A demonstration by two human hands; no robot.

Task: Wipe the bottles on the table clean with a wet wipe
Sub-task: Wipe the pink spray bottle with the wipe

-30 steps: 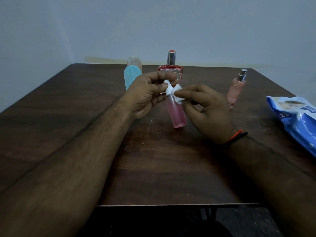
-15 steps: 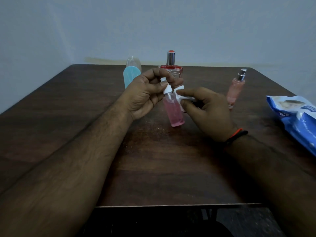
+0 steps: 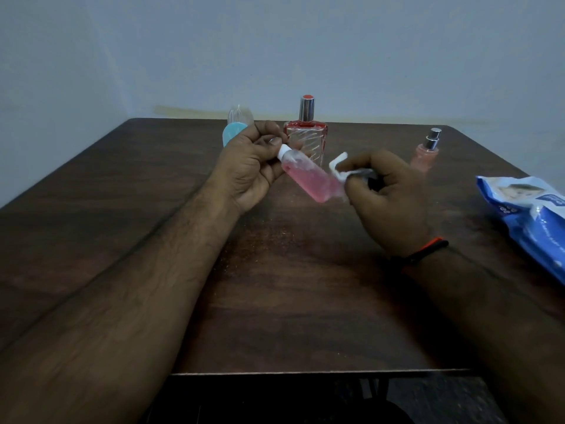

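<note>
Head view: I see the left hand (image 3: 247, 166) pinching the white cap end of a small pink bottle (image 3: 308, 175), held tilted above the desk (image 3: 290, 286). Right hand (image 3: 388, 197) clenched on a white wipe (image 3: 339, 168), pressed at the bottle's base. Three other bottles stand behind; wipe pack (image 3: 529, 215) lies at right.

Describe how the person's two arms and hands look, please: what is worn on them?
Both forearms are bare and hairy, with no sleeves in view. The left hand wears nothing visible. The right hand has no glove; on its wrist sits a thin band, black with an orange-red strand. No rings can be made out.
</note>
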